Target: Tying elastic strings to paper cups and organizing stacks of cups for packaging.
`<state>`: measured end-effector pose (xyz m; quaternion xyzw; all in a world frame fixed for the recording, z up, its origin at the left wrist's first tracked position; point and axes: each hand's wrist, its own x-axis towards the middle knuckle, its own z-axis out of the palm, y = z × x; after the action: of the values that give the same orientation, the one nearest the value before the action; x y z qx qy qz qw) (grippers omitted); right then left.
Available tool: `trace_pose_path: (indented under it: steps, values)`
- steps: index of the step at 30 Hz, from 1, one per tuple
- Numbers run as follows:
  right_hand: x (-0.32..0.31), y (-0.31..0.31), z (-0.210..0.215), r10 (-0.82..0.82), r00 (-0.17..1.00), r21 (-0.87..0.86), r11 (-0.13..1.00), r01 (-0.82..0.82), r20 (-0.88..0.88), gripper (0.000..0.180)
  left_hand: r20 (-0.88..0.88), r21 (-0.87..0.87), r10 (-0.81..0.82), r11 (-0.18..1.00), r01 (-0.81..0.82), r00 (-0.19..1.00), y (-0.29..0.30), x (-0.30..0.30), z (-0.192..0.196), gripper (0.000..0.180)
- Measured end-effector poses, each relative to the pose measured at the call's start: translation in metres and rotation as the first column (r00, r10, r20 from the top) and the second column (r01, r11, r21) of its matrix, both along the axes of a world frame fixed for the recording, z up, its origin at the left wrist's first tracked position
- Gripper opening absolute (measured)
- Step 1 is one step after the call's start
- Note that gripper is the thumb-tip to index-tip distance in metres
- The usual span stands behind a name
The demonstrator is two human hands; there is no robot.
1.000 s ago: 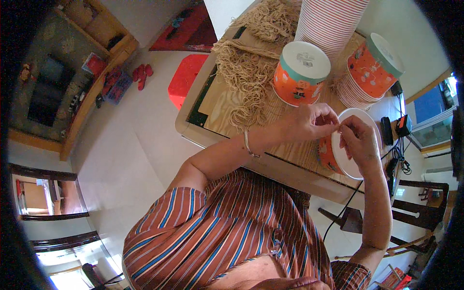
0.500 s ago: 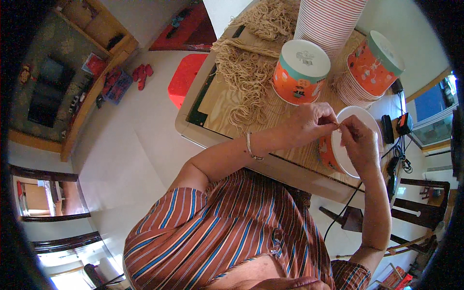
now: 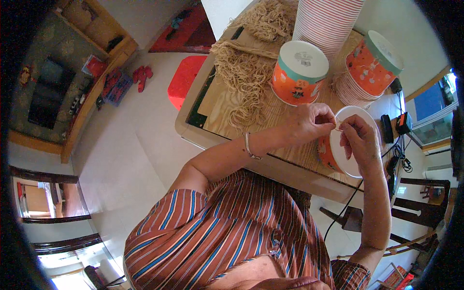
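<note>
Above an orange paper bucket (image 3: 326, 153) near the table's right front edge, both my hands meet at the fingertips. A white round end of this bucket faces up, partly hidden by my right hand. My left hand (image 3: 316, 123), with a bracelet on its wrist, pinches thumb and forefinger together. Opposite it, my right hand (image 3: 361, 140) pinches too, its other fingers curled. A thin, pale strand of cord (image 3: 338, 126) shows between the two pinches. Loose tan cords (image 3: 244, 77) lie in a tangled heap left of the buckets.
Behind my hands, an upturned orange bucket with a green band (image 3: 297, 79) stands on the wooden table (image 3: 217, 108). Further right is another bucket (image 3: 369, 67) on a stack. A tall stack of striped rims (image 3: 328, 26) rises behind. Black cables (image 3: 400, 152) hang at the right; a red stool (image 3: 185, 79) stands left.
My fingertips have drawn slightly apart, opening a small gap with the strand in it. The buckets and cord heap have stayed in place.
</note>
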<state>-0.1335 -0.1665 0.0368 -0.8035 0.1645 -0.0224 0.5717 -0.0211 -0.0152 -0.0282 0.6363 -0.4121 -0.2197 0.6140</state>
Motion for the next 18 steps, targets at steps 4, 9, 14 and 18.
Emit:
trace_pose_path:
  steps: [4,9,14,18]
  values:
    - [-0.003,0.005,0.009,-0.020,1.000,0.159,0.987,0.023,-0.022,0.014,-0.096,-0.049,-0.030,0.998,0.025,0.995,0.001,0.000,-0.001,0.013]
    - [-0.006,0.002,0.002,-0.027,0.999,0.326,0.944,0.040,-0.045,0.013,-0.099,-0.069,-0.025,0.997,0.018,0.995,0.002,-0.001,-0.005,0.013]
    - [-0.006,0.002,0.000,-0.047,0.996,0.436,0.896,0.077,-0.080,0.011,-0.110,-0.071,-0.048,0.997,0.040,0.993,0.005,0.001,-0.004,0.012]
    - [-0.005,0.006,-0.001,-0.092,0.988,0.436,0.889,0.139,-0.127,0.010,0.079,-0.087,-0.002,0.996,0.009,0.997,0.006,0.002,-0.004,0.013]
